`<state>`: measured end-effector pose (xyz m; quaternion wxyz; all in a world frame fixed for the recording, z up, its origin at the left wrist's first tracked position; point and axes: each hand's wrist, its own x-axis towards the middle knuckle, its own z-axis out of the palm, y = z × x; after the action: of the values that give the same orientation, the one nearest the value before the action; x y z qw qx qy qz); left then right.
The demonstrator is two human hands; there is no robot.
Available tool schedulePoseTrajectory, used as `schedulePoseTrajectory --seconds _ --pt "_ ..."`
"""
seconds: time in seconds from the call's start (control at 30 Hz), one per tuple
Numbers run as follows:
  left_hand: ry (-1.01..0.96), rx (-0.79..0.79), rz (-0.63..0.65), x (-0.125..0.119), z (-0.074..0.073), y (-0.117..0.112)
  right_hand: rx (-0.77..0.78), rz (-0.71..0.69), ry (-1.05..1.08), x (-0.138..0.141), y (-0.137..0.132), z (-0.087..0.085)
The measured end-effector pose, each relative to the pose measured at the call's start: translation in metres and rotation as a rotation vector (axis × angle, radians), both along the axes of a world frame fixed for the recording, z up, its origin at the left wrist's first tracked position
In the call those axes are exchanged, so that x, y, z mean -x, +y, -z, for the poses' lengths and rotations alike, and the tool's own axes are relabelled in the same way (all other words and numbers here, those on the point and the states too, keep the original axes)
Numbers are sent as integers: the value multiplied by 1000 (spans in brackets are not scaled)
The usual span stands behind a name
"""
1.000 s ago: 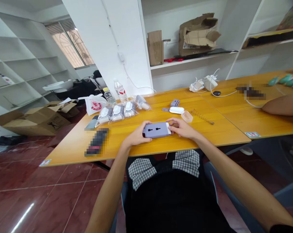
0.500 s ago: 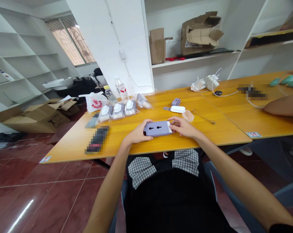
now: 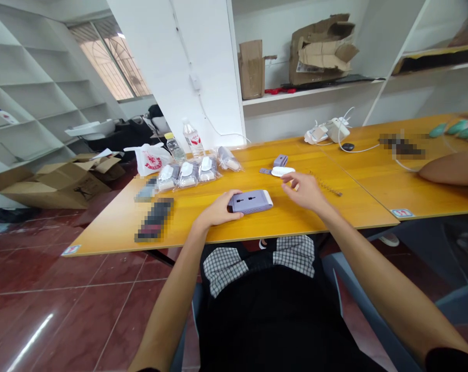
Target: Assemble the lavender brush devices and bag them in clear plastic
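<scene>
My left hand (image 3: 219,207) is closed round the left end of a purple plastic casing (image 3: 252,200), which sits on the table near its front edge. Two dark key-shaped slots show on its top face, and a white piece closes off its right end. To the right, my right hand (image 3: 304,191) hovers low over the table with bent fingers apart, holding nothing that I can see. Just beyond its fingertips lies a white bristled brush head (image 3: 283,171), beside a small purple part (image 3: 280,160) and a flat grey piece (image 3: 265,171).
A long coiled spring (image 3: 329,189) lies right of my hand. Several bagged items (image 3: 187,174), two bottles (image 3: 194,138) and a white plastic bag (image 3: 150,159) stand at the back left. A charger with cables (image 3: 336,130) is at the back. Another person's arm (image 3: 451,174) rests at right.
My right hand has let go of the casing's white end and moved right, now covering the clear pinkish box. My left hand keeps its hold, with the casing tipped slightly so its front side shows.
</scene>
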<state>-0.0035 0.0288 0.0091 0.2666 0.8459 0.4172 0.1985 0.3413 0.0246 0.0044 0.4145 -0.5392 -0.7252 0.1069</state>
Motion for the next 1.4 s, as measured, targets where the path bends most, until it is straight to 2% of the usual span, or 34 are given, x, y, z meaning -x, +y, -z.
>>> schedulePoseTrajectory --seconds 0.07,0.17,0.27,0.37,0.5,0.63,0.73,0.87,1.03,1.23,1.4 --pt "8 -6 -9 0 1 0 -87 163 -179 -15 1 -7" --pt "15 -25 -10 0 2 1 -5 330 -394 -29 -3 -13" --pt "20 -40 -12 0 2 2 123 313 -553 -29 -8 -11" --pt "23 -49 -15 -1 3 3 144 257 -608 -24 -11 -6" --pt "23 -51 -26 -1 2 1 119 187 -555 -25 -9 0" --pt "17 -39 -48 -1 0 0 77 16 -422 -26 -4 7" --pt "5 -34 -34 -1 0 1 5 -77 -252 -17 -2 16" --pt "3 -34 -35 -2 0 2 -32 -106 -84 0 -2 28" --pt "0 -33 -37 -2 0 1 -78 -145 -56 6 -1 32" --pt "6 -22 -42 -3 -1 2 12 -168 -161 5 0 33" --pt "10 -15 -38 -2 0 3 18 -165 -104 5 -2 34"
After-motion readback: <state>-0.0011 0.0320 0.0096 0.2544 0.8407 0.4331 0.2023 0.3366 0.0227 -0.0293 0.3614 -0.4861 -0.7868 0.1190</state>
